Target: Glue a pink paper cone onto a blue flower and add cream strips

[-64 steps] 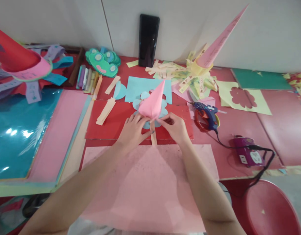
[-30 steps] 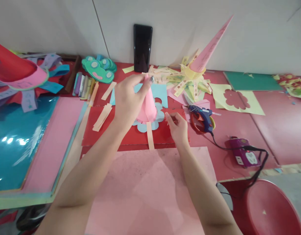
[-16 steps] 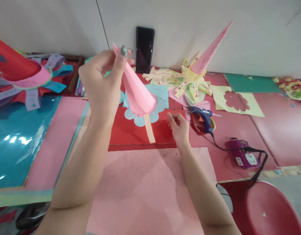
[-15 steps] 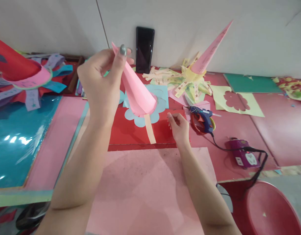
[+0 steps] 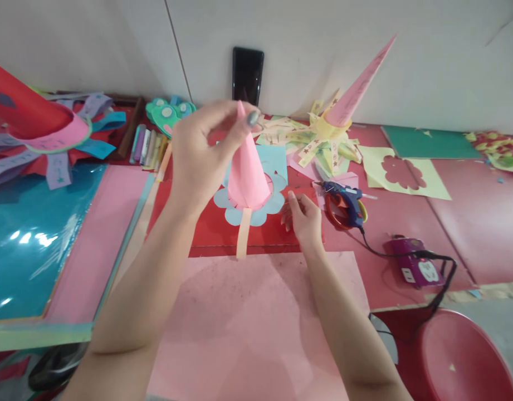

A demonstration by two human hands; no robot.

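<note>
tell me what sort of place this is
Likely a craft workspace at a red table: there's a glue gun, what look like markers, and a pink paper cone in the left hand.

Pink cone (image 5: 250, 175) blocks pt of blue flower (image 5: 258, 217).
L hand (image 5: 201, 147): fingers bhd cone's tip partly hidden; hand covers btm of phone (image 5: 248, 72) bhd cone & pt of green cutouts (image 5: 166, 114) left of it. R hand (image 5: 305, 218), right of cone: fingers overlap, can't tell if it holds anything. Pink horn (image 5: 360, 86), bhd & right of cone: lettering too small to read, ditto marks on yellow strips (image 5: 334, 157), same side. Red hat (image 5: 28, 100), well left of cone, cut by frame's left edge. Red tub (image 5: 469, 356), nearer & right of cone, cut at btm; pink sheet (image 5: 260, 328), in front of cone, too. Dark item (image 5: 58, 367), low left of cone: too unclear to ID.
</note>
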